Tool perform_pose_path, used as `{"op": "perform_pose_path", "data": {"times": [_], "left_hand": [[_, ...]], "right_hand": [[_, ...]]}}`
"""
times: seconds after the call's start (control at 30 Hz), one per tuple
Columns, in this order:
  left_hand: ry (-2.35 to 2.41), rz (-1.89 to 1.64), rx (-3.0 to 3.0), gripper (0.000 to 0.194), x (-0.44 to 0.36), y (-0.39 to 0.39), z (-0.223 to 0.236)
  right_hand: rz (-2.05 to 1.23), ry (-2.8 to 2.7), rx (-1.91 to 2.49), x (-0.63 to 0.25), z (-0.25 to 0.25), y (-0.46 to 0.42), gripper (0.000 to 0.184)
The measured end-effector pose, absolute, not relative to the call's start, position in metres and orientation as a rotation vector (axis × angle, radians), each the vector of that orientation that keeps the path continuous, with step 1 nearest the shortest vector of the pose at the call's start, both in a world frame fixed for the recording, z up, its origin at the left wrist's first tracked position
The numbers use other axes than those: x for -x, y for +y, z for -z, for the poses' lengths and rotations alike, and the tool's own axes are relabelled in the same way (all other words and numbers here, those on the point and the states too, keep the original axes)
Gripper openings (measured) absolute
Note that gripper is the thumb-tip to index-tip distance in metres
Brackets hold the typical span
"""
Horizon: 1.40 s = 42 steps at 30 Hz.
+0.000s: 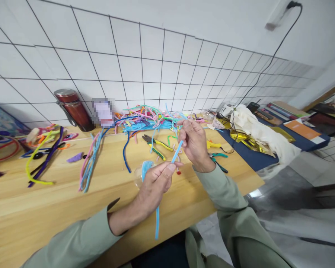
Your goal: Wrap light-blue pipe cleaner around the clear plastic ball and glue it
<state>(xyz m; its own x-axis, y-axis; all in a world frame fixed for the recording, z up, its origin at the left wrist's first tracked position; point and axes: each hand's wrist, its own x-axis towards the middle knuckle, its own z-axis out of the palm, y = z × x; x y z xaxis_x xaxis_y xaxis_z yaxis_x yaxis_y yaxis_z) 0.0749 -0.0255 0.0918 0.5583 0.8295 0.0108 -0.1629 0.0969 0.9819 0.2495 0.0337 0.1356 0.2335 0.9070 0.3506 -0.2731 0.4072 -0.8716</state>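
Observation:
A light blue pipe cleaner (pixel 177 152) runs between my two hands above the wooden table. My left hand (pixel 159 179) pinches it lower down, and its free end hangs below that hand toward the table's front edge. Higher up and to the right, my right hand (pixel 194 141) has its fingers closed on the upper part. Behind my left hand, partly hidden, is a clear round container with a blue band (pixel 146 166). Pliers with yellow-green handles (pixel 158 147) lie just beyond my hands. Teal-handled pliers (pixel 220 160) rest right of my right wrist.
Against the tiled wall lies a heap of coloured pipe cleaners (pixel 147 121). A red-brown flask (pixel 74 109) stands at the back left. Pink and blue pipe cleaners (pixel 92 162) lie left of my hands. A yellow glue gun (pixel 213 144) and white cloth (pixel 254 130) are on the right.

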Motion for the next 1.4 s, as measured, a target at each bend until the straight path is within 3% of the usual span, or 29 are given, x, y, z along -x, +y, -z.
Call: {"op": "perform_pose_path", "data": {"times": [0.5,0.7,0.97,1.4], "left_hand": [[0.687,-0.788,-1.387,0.064,-0.079,-0.038,-0.078],[0.68,-0.813,-1.353,0.07,-0.08,-0.038,-0.079],[0.792,-0.979,-1.571,0.043,-0.081,-0.037,-0.071],[0.822,-1.007,-1.704,0.037,-0.081,-0.046,-0.059]], "right_hand": [[-0.715,-0.963,0.818,-0.28,-0.136,0.054,0.04],[-0.711,-0.941,0.78,-0.294,-0.136,0.06,0.038],[-0.676,-0.946,0.792,-0.306,-0.138,0.063,0.036],[-0.734,-0.92,0.767,-0.293,-0.135,0.065,0.041]]}}
